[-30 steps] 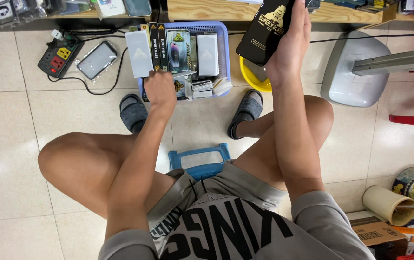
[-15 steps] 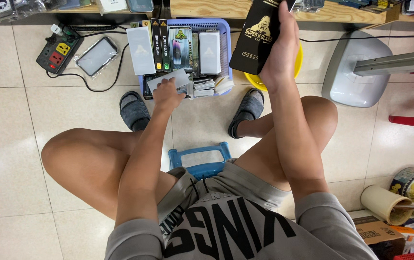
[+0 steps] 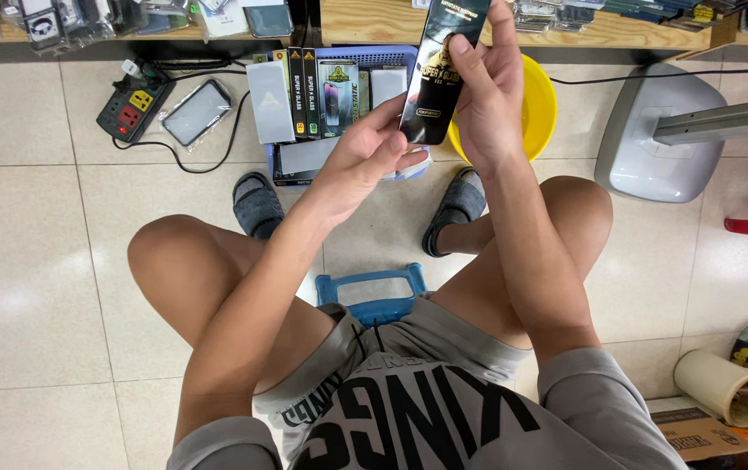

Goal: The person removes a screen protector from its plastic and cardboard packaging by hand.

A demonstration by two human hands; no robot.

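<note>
Fingers (image 3: 503,52) of my right hand (image 3: 487,104) were curled around the right edge of a long black packet (image 3: 440,74), gripping it upright at the upper centre of the frame, while the fingertips of my left hand (image 3: 358,165) pinched its lower left corner. So both hands were closed on that one packet, held above the floor, in front of the blue basket.

Going by size from there: pale floor tiles (image 3: 34,287) filled most of the view. A grey appliance base (image 3: 652,148) with a metal arm sat at the upper right. A wooden shelf edge (image 3: 374,22) ran across the top of the frame. The blue basket (image 3: 391,57) stood at upper centre, holding flat boxes (image 3: 304,96) set on edge in a row. A yellow bowl (image 3: 541,109) lay just right of the basket, partly behind my right wrist. A small blue stool (image 3: 374,292) showed between my knees, lower centre. Two grey slippers (image 3: 256,204) flanked the basket's near side. At the lower right sat a roll of tape (image 3: 713,383) and, I think, a cardboard box corner, though it was cropped. A power strip (image 3: 130,109) and a bagged phone (image 3: 195,111) lay at the upper left.
</note>
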